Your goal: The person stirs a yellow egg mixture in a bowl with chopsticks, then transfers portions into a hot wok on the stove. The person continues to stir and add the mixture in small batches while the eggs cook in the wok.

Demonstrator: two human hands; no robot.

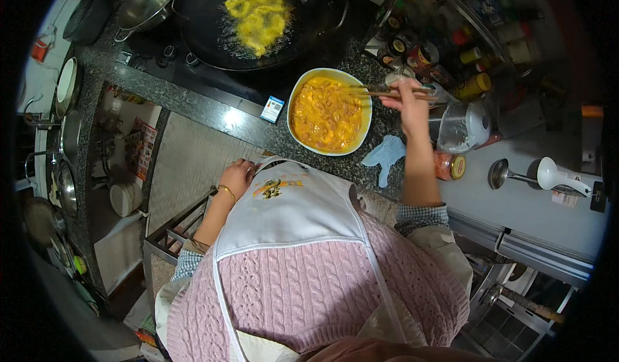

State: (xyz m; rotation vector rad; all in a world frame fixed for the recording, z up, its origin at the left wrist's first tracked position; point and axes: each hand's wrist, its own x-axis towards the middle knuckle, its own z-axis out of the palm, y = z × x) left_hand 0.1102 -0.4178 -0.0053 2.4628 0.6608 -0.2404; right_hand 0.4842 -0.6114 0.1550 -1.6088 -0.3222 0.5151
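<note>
My right hand (410,101) grips a pair of wooden chopsticks (387,91), their tips over or in the food at the right side of a white square bowl (291,132). Wet yellow-orange battered pieces (329,115) fill that bowl, which rests on the dark granite counter. My left hand (240,173) hangs low beside the white apron (290,212), its fingers near the apron's upper edge; whether they hold anything is hidden. Beyond the bowl, yellow battered pieces (261,21) fry in bubbling oil inside a large black wok (203,42).
A metal pan (147,4) sits left of the wok. Right of the bowl lie a blue glove (387,156), a jar with a yellow lid (449,165) and a clear plastic container (464,127). Bottles and jars (416,54) crowd a rack. A ladle (500,174) hangs or lies farther right.
</note>
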